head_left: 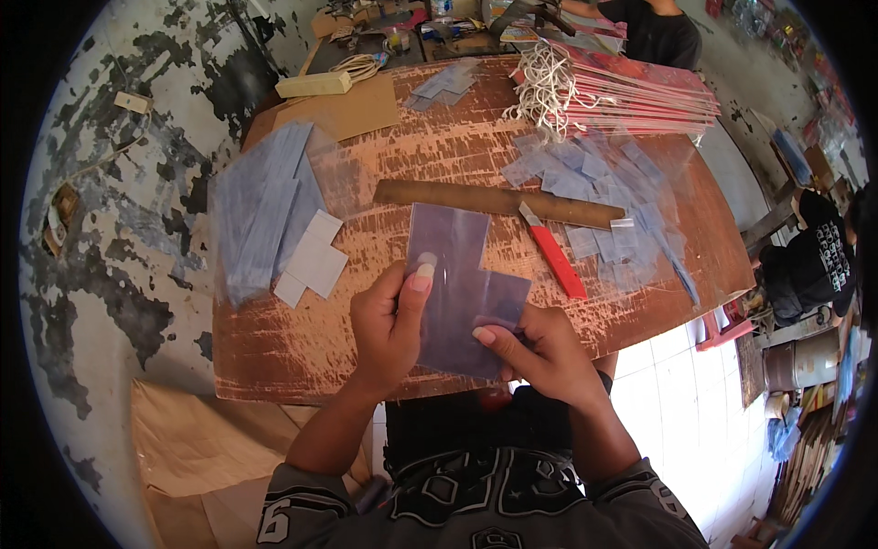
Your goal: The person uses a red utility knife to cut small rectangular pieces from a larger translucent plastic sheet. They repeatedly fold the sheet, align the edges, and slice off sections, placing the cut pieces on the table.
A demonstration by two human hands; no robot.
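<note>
My left hand (389, 325) and my right hand (540, 352) together hold an L-shaped piece of clear bluish plastic film (453, 274) above the near edge of a worn wooden board (274, 348). The left thumb presses on the film's left edge. My right thumb and fingers pinch its lower right part. Just beyond the film lie a long wooden ruler (498, 201) and a red-handled utility knife (556, 258).
A stack of plastic sheets (261, 210) with white paper pieces (313, 261) lies left on the board. Several small cut plastic pieces (604, 197) are scattered at right. Red-edged bags with white cords (631, 91) lie at the far side. Another person (654, 27) sits beyond.
</note>
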